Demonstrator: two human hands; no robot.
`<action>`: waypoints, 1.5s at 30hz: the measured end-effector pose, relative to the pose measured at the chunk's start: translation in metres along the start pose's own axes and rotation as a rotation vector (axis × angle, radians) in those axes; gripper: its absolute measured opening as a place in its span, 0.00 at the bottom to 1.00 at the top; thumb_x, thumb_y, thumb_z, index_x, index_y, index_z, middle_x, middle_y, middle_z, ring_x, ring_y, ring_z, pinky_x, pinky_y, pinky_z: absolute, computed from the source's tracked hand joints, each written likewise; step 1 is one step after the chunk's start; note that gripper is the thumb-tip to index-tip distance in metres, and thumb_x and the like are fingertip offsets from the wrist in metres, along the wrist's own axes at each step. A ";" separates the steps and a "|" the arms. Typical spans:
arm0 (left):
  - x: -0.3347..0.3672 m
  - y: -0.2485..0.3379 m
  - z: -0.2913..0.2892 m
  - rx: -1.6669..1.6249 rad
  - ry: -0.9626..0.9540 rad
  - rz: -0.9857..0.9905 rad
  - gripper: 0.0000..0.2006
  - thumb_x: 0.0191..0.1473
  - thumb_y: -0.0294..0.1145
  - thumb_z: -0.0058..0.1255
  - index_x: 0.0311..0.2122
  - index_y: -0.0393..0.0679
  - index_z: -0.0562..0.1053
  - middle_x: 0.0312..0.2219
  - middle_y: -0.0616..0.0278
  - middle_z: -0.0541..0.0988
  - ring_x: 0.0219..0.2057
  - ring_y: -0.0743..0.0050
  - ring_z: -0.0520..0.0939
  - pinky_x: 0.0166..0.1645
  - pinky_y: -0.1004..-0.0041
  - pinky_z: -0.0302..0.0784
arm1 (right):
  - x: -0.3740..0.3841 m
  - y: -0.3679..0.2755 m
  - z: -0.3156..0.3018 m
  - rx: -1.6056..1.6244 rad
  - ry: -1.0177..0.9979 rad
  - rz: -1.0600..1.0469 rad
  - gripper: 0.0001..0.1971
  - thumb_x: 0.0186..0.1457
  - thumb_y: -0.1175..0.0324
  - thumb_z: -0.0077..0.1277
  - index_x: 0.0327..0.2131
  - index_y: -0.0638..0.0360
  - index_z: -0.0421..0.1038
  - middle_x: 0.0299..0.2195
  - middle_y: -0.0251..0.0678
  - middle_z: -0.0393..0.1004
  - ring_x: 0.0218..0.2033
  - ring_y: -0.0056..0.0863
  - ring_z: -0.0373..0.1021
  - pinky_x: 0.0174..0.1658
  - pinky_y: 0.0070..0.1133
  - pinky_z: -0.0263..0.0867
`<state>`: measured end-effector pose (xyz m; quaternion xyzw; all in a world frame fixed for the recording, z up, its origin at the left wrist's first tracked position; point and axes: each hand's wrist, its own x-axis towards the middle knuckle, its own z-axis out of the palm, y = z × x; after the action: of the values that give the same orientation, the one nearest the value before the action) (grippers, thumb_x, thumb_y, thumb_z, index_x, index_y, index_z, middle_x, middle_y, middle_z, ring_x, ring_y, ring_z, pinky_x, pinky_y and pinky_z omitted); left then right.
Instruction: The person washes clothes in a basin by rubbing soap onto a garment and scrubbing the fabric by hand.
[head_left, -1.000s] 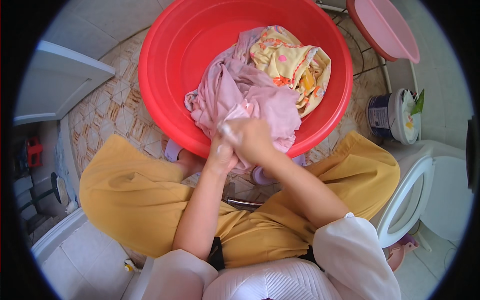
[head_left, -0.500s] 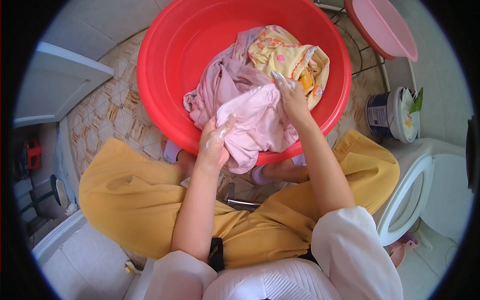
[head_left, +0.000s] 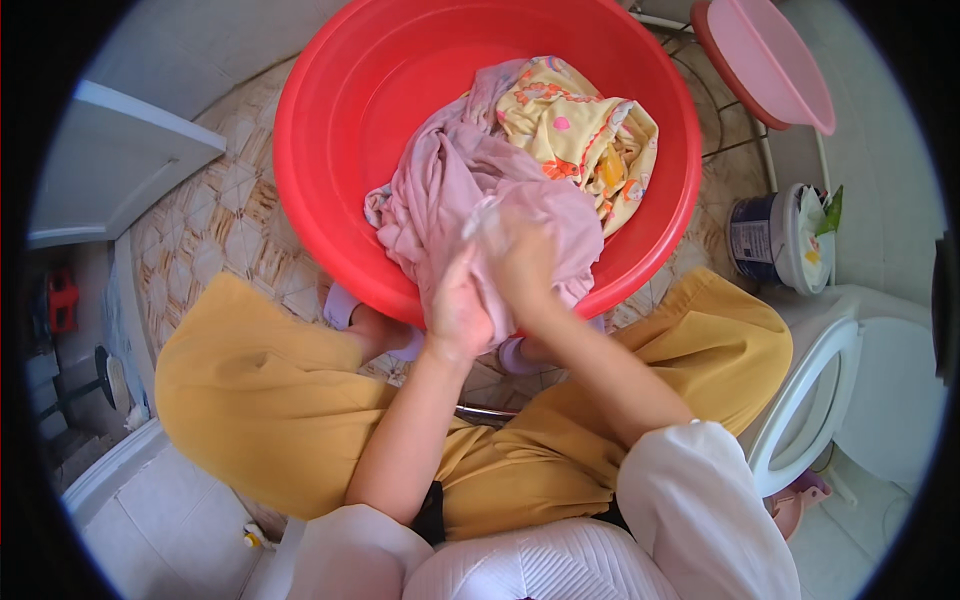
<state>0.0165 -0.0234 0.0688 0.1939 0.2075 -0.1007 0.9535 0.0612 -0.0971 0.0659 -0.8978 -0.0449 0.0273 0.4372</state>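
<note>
A wet pink garment (head_left: 445,175) lies bunched in a big red tub (head_left: 335,215), part of it drawn over the near rim. My left hand (head_left: 461,312) grips a fold of it at that rim, palm turned inward. Pressed close against the left, my right hand (head_left: 520,262) is closed on the same cloth and blurred by motion; its fingertips are hard to make out. White suds show where the hands meet. A pale yellow garment with an orange and pink print (head_left: 570,125) rests on the right side of the pile.
A pink basin (head_left: 775,60) leans at the upper right. Below it are a dark bucket (head_left: 757,237) with a white lid and a white toilet (head_left: 815,400). At the left stands a white door (head_left: 120,165). My bent knees flank the tub on the patterned tile floor.
My hands were apart with the pink cloth stretched between them. The right hand has come down and left against the left hand, which shifted slightly right and down; the cloth is now bunched.
</note>
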 end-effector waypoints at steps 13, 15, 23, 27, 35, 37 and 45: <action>-0.009 0.014 0.008 -0.225 -0.072 0.035 0.22 0.57 0.40 0.35 0.55 0.42 0.56 0.49 0.61 0.66 0.51 0.71 0.66 0.55 0.71 0.59 | -0.016 -0.022 0.001 -0.115 -0.196 -0.200 0.13 0.48 0.60 0.46 0.30 0.59 0.74 0.21 0.45 0.72 0.24 0.41 0.70 0.31 0.30 0.64; -0.001 -0.003 0.002 0.003 0.000 0.037 0.22 0.58 0.42 0.34 0.54 0.41 0.57 0.49 0.59 0.65 0.50 0.72 0.67 0.54 0.71 0.60 | 0.025 0.008 -0.003 -0.148 -0.142 0.021 0.15 0.51 0.59 0.44 0.33 0.60 0.73 0.25 0.46 0.73 0.29 0.37 0.71 0.35 0.27 0.64; 0.001 0.017 -0.012 0.740 0.209 0.231 0.11 0.48 0.20 0.46 0.39 0.30 0.69 0.35 0.60 0.75 0.35 0.80 0.73 0.41 0.80 0.67 | 0.054 0.036 -0.046 0.618 -0.037 0.410 0.19 0.56 0.57 0.38 0.44 0.61 0.65 0.39 0.35 0.67 0.37 0.23 0.63 0.40 0.21 0.60; -0.002 0.021 -0.008 0.672 0.247 0.400 0.09 0.49 0.22 0.47 0.35 0.28 0.70 0.32 0.59 0.75 0.32 0.82 0.72 0.38 0.81 0.67 | 0.023 -0.012 -0.048 0.763 -0.438 0.364 0.15 0.55 0.62 0.43 0.42 0.61 0.66 0.32 0.33 0.68 0.30 0.16 0.62 0.32 0.16 0.60; 0.003 0.022 -0.009 0.802 0.409 0.579 0.10 0.54 0.31 0.44 0.34 0.34 0.72 0.26 0.65 0.73 0.28 0.83 0.69 0.34 0.81 0.65 | 0.010 -0.001 -0.021 0.347 -0.193 -0.001 0.10 0.45 0.78 0.46 0.35 0.64 0.69 0.21 0.31 0.68 0.22 0.22 0.64 0.29 0.22 0.62; 0.001 0.028 -0.011 0.651 0.382 0.325 0.11 0.54 0.32 0.44 0.32 0.34 0.71 0.22 0.68 0.69 0.26 0.84 0.66 0.32 0.81 0.64 | 0.017 -0.001 -0.020 0.327 -0.093 -0.172 0.06 0.48 0.73 0.47 0.30 0.65 0.68 0.18 0.34 0.67 0.20 0.22 0.62 0.27 0.20 0.61; -0.004 0.035 -0.008 0.913 0.024 0.372 0.12 0.46 0.31 0.54 0.33 0.33 0.71 0.25 0.69 0.71 0.29 0.83 0.69 0.35 0.81 0.65 | 0.056 -0.005 -0.060 0.974 0.053 0.551 0.11 0.52 0.63 0.48 0.24 0.62 0.66 0.19 0.27 0.63 0.20 0.19 0.59 0.23 0.18 0.56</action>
<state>0.0194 0.0126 0.0753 0.6268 0.1152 -0.0072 0.7706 0.1222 -0.1353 0.1067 -0.5711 0.2199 0.1356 0.7791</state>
